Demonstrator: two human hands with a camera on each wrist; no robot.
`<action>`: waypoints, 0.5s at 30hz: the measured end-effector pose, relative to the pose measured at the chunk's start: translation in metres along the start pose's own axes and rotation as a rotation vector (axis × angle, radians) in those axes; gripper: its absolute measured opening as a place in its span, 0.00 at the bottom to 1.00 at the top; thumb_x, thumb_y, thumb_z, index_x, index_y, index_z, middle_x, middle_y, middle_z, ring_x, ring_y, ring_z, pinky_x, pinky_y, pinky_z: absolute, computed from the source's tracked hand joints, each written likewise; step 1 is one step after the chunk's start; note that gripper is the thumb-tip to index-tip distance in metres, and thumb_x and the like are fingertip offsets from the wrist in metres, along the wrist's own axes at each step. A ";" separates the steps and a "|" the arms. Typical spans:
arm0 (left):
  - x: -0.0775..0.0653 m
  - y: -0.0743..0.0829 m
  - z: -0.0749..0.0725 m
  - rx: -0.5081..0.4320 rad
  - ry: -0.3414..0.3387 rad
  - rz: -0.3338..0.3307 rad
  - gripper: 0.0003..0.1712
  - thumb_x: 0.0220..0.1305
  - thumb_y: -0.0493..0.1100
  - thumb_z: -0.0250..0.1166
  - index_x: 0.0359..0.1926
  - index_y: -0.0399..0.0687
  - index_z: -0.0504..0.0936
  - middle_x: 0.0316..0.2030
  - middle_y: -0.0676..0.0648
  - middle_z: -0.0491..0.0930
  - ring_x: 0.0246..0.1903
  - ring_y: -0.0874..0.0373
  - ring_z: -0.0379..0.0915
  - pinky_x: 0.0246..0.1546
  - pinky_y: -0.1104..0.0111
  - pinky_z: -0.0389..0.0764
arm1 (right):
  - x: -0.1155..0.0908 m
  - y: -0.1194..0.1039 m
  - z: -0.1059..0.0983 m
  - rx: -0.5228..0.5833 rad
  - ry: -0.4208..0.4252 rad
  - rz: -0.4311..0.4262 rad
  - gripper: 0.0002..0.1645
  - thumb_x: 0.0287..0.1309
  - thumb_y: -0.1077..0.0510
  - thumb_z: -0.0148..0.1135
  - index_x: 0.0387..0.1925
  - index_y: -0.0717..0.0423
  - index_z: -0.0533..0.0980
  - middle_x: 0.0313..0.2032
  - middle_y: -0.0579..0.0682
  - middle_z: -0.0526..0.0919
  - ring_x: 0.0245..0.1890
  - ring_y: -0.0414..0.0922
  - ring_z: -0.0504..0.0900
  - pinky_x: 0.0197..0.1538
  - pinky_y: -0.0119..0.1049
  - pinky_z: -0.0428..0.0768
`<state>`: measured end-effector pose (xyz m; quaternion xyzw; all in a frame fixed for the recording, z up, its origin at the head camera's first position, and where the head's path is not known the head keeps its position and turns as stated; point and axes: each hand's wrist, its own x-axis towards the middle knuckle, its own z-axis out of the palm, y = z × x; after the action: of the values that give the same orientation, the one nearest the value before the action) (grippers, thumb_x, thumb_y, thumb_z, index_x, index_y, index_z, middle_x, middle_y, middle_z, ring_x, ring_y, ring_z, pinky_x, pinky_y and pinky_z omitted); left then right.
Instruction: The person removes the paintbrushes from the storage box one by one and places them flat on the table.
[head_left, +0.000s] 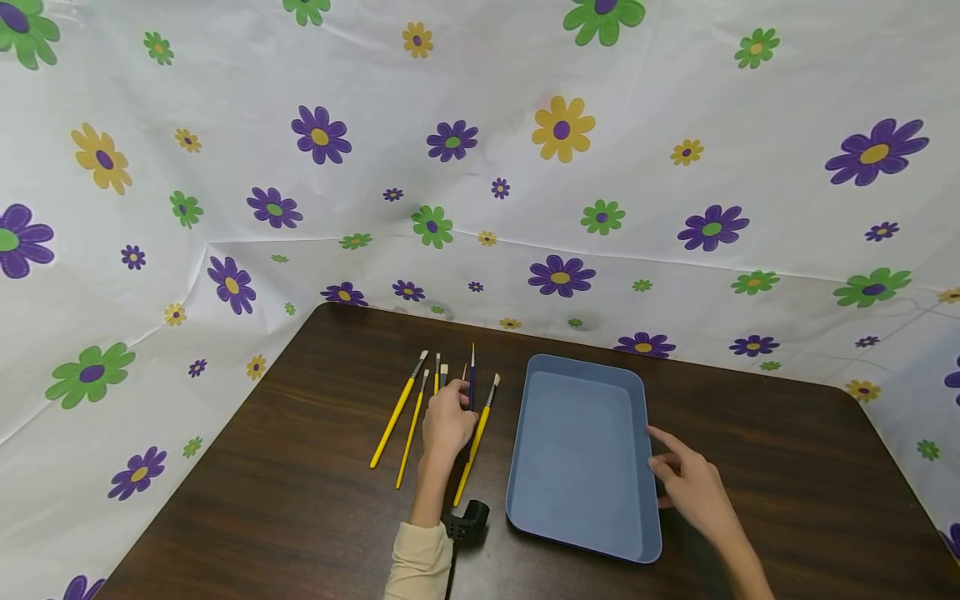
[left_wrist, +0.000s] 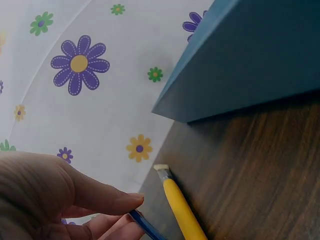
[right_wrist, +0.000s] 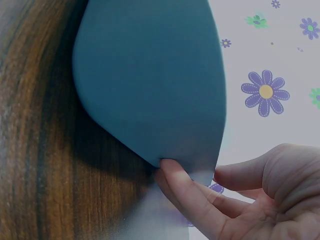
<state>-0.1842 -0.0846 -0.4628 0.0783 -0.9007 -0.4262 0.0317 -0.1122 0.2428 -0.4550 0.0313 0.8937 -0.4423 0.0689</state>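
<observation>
My left hand (head_left: 447, 421) pinches a thin dark blue paintbrush (head_left: 472, 379) between thumb and fingers; its handle (left_wrist: 145, 226) shows below the thumb in the left wrist view. Just right of that hand lies a yellow-handled paintbrush (head_left: 477, 437) with pale bristles. More yellow paintbrushes (head_left: 392, 423) lie to the left, some partly hidden by the hand. At the right long side of a shallow blue-grey tray (head_left: 585, 458), my right hand (head_left: 693, 487) grips the wall. In the right wrist view its fingers press the tray's outer wall (right_wrist: 155, 90), with the thumb at the rim.
Tray and brushes rest on a dark wood-grain table (head_left: 300, 467). A white flowered cloth (head_left: 495, 233) hangs behind the table and at its sides. A black wrist mount (head_left: 467, 521) sits at my left wrist, beside the sleeve.
</observation>
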 end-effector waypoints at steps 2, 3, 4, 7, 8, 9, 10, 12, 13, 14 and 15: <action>0.001 -0.002 0.001 0.006 0.003 -0.003 0.26 0.58 0.28 0.72 0.60 0.37 0.82 0.39 0.42 0.84 0.36 0.44 0.82 0.34 0.53 0.82 | 0.000 0.000 0.000 -0.001 0.001 0.001 0.30 0.74 0.68 0.51 0.74 0.67 0.64 0.50 0.73 0.82 0.40 0.57 0.87 0.30 0.40 0.87; 0.001 -0.002 0.001 0.009 0.006 -0.003 0.26 0.58 0.28 0.72 0.59 0.37 0.82 0.39 0.42 0.84 0.35 0.44 0.82 0.34 0.54 0.82 | 0.000 0.000 0.000 -0.002 0.001 0.002 0.30 0.74 0.68 0.51 0.74 0.67 0.64 0.50 0.72 0.82 0.40 0.56 0.87 0.30 0.40 0.87; 0.001 -0.003 0.002 0.011 0.008 -0.003 0.26 0.58 0.28 0.72 0.59 0.37 0.82 0.39 0.43 0.84 0.35 0.45 0.82 0.34 0.54 0.82 | 0.000 0.000 0.000 -0.001 0.002 0.002 0.30 0.74 0.68 0.52 0.74 0.67 0.64 0.50 0.72 0.83 0.39 0.56 0.87 0.30 0.40 0.87; 0.002 -0.006 0.004 0.015 0.019 -0.005 0.25 0.59 0.28 0.72 0.58 0.37 0.83 0.38 0.43 0.84 0.34 0.45 0.82 0.34 0.54 0.83 | 0.000 0.000 0.000 0.001 0.003 0.002 0.30 0.74 0.68 0.52 0.74 0.67 0.64 0.50 0.72 0.83 0.38 0.55 0.88 0.30 0.40 0.87; 0.003 -0.007 0.005 0.016 0.023 -0.004 0.24 0.59 0.28 0.72 0.57 0.37 0.83 0.38 0.43 0.84 0.34 0.45 0.82 0.34 0.53 0.83 | 0.000 0.000 0.000 0.002 0.003 0.002 0.30 0.74 0.69 0.52 0.74 0.67 0.64 0.49 0.72 0.83 0.38 0.54 0.88 0.30 0.40 0.87; 0.003 -0.007 0.006 0.019 0.028 0.001 0.24 0.58 0.28 0.72 0.57 0.37 0.83 0.38 0.43 0.84 0.35 0.45 0.82 0.34 0.53 0.83 | 0.000 0.000 0.000 0.002 0.003 0.001 0.30 0.74 0.69 0.52 0.74 0.67 0.64 0.49 0.72 0.83 0.38 0.54 0.88 0.30 0.40 0.87; 0.003 -0.008 0.007 0.021 0.033 0.006 0.23 0.58 0.28 0.72 0.56 0.36 0.84 0.38 0.43 0.84 0.35 0.45 0.82 0.34 0.53 0.83 | 0.000 0.000 0.000 0.003 0.003 0.000 0.30 0.73 0.69 0.52 0.74 0.67 0.64 0.49 0.72 0.83 0.37 0.54 0.88 0.30 0.40 0.87; 0.002 -0.009 0.008 0.029 0.044 0.011 0.21 0.58 0.27 0.72 0.54 0.36 0.84 0.37 0.43 0.84 0.34 0.45 0.82 0.34 0.54 0.83 | 0.000 0.000 0.000 0.002 0.003 0.000 0.30 0.73 0.69 0.52 0.74 0.67 0.64 0.49 0.72 0.83 0.38 0.55 0.88 0.30 0.40 0.87; 0.002 -0.010 0.009 0.036 0.051 0.019 0.19 0.58 0.26 0.71 0.52 0.35 0.85 0.37 0.43 0.84 0.33 0.46 0.82 0.32 0.55 0.83 | 0.000 0.000 0.000 0.001 0.004 -0.001 0.30 0.73 0.69 0.52 0.74 0.67 0.64 0.49 0.72 0.83 0.38 0.55 0.88 0.30 0.40 0.87; 0.001 -0.010 0.009 0.047 0.058 0.027 0.18 0.57 0.25 0.70 0.50 0.34 0.85 0.36 0.42 0.84 0.31 0.47 0.81 0.30 0.57 0.82 | 0.000 0.000 0.000 0.002 0.004 -0.001 0.30 0.73 0.69 0.52 0.74 0.67 0.64 0.49 0.72 0.83 0.39 0.55 0.88 0.30 0.40 0.87; 0.001 -0.011 0.009 0.060 0.065 0.036 0.16 0.57 0.24 0.68 0.48 0.33 0.85 0.35 0.42 0.84 0.28 0.48 0.81 0.27 0.58 0.81 | 0.000 0.000 0.000 0.003 0.004 -0.001 0.30 0.73 0.69 0.52 0.74 0.67 0.64 0.49 0.72 0.83 0.39 0.55 0.88 0.30 0.40 0.87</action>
<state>-0.1849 -0.0842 -0.4769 0.0768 -0.9127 -0.3958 0.0661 -0.1121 0.2427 -0.4553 0.0316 0.8933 -0.4434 0.0669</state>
